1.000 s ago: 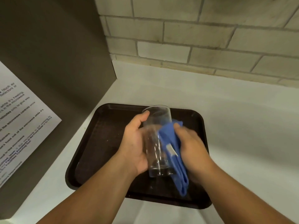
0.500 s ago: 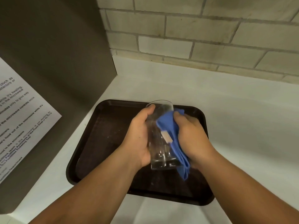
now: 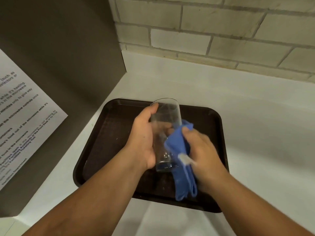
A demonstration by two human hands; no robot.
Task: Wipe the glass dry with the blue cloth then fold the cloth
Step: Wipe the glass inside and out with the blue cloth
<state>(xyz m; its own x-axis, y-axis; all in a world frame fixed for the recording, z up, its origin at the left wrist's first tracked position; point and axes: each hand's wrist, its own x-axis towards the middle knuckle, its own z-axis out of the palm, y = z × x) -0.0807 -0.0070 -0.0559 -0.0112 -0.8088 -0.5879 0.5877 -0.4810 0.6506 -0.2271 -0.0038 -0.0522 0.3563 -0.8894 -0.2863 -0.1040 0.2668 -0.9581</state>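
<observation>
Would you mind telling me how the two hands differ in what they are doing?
The left hand wraps bare around the glass, sharp in the picture; the right hand is motion-blurred. The left touches glass directly; the right presses the blue cloth against its side. Both are over the tray.

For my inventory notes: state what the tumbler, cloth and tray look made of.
Clear tall tumbler: glass, glossy; fingers show through it.
Blue cloth: soft woven fabric, matte; it drapes in folds.
Dark brown rectangular tray: probably moulded plastic, textured, with rounded rim.
</observation>
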